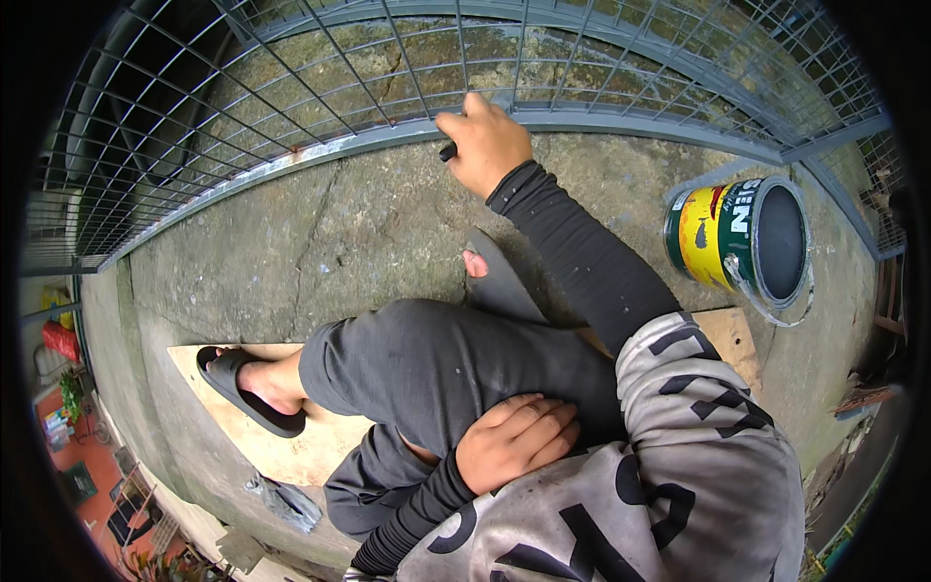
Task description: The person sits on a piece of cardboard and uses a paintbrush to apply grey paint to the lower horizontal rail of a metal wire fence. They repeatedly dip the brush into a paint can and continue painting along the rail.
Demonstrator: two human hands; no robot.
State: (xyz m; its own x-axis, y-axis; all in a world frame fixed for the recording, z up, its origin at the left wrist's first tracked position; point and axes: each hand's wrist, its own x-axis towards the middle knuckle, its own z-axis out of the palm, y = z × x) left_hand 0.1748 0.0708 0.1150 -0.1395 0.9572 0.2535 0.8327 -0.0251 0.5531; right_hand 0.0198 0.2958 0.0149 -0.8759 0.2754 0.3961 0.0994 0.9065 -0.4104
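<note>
My right hand point(488, 145) is stretched forward to the bottom rail of a grey wire mesh fence point(601, 118). Its fingers are closed around a tool with a black handle point(447, 152); only the handle's end shows, and the hand hides the rest. Across my lap lies my left hand point(517, 441), fingers flat on the dark grey trousers point(427, 359), holding nothing. To the right stands a yellow and green paint can point(713, 233) with its lid off, dark grey paint point(782, 242) inside and drips down its side.
Rough concrete point(262, 272) lies between me and the fence. A wooden board point(291, 456) is under my sandalled left foot point(257, 388), with another board piece point(729, 339) by my right side. A crumpled grey rag or bag point(286, 501) lies at the lower left.
</note>
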